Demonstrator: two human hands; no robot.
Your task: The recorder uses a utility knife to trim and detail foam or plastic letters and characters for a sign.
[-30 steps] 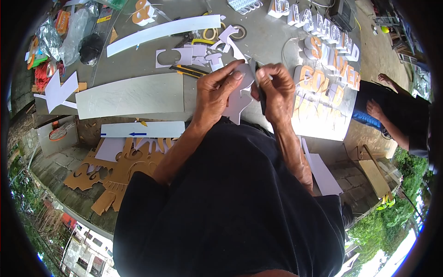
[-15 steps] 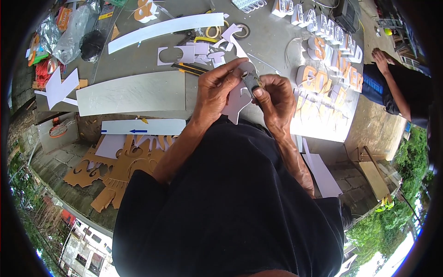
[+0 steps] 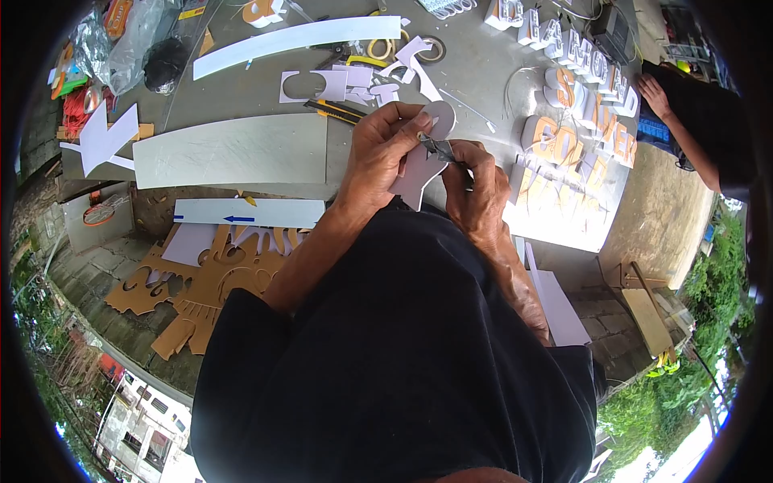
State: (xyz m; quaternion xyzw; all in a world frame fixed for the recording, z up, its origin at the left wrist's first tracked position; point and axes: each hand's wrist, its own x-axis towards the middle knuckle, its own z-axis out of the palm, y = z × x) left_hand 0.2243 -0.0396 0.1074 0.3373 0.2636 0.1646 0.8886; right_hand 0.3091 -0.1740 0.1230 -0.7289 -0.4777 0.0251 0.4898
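My left hand (image 3: 378, 157) pinches a flat pale cut-out piece (image 3: 416, 179) of sheet board, with a rounded upper end and a curved notch in its right edge. My right hand (image 3: 481, 193) grips a dark grey, crumpled flexible strip (image 3: 437, 148), perhaps sandpaper, lying against the cut-out's edge. Both hands meet above the near side of the table. Just beyond my left hand lies a yellow and black utility knife (image 3: 336, 111). Pale offcuts (image 3: 350, 83) are scattered behind it.
A long curved white strip (image 3: 298, 44), a grey panel (image 3: 233, 151) and a tape roll (image 3: 435, 50) lie on the table. Block letters (image 3: 576, 56) stand at the right. Plastic bags (image 3: 129, 48) sit far left. Brown cut-out sheets (image 3: 213, 290) rest below. Another person's hand (image 3: 654, 95) is at far right.
My right hand has shifted slightly down, and the dark strip now lies more sideways across the cut-out. More of the cut-out's rounded end shows. The other person's arm has moved.
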